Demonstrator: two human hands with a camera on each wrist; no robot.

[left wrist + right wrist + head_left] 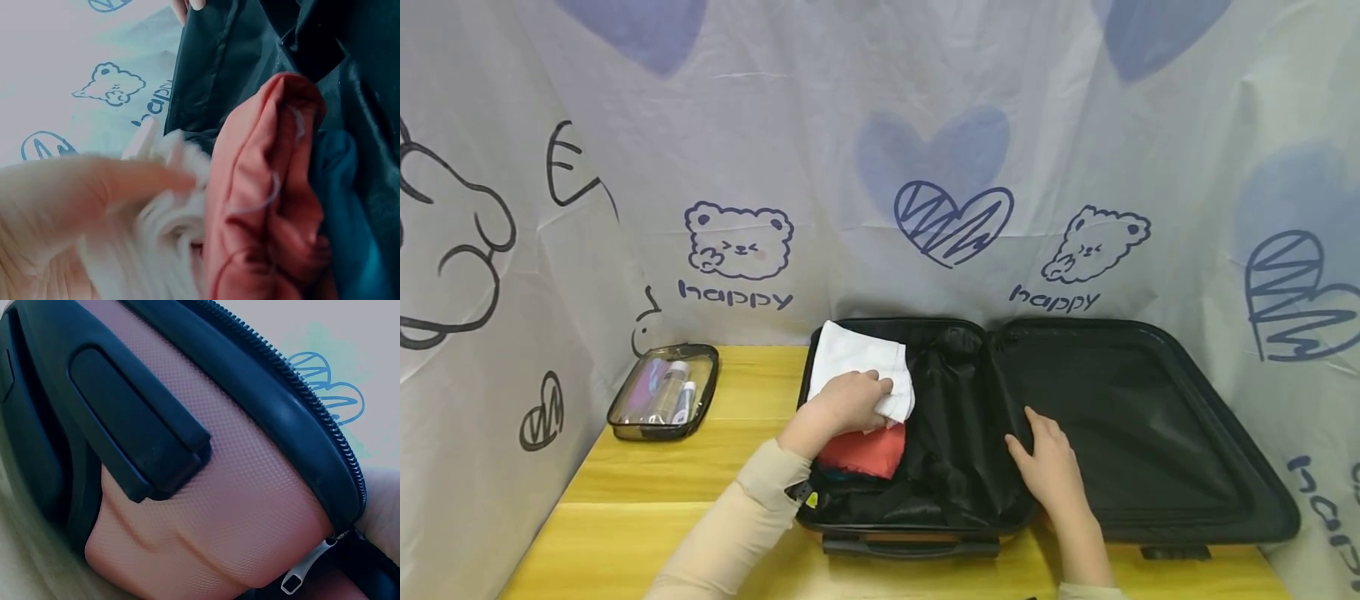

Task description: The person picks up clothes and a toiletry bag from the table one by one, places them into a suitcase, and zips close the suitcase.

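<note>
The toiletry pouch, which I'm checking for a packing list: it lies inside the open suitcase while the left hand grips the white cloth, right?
Not quite: the toiletry pouch lies on the yellow table, to the left of the open suitcase, as the head view shows. The left hand does grip the white cloth.

The bare left hand is curled, its cream-sleeved forearm stretched forward; the bare right hand is held with thumb and fingers parted.
</note>
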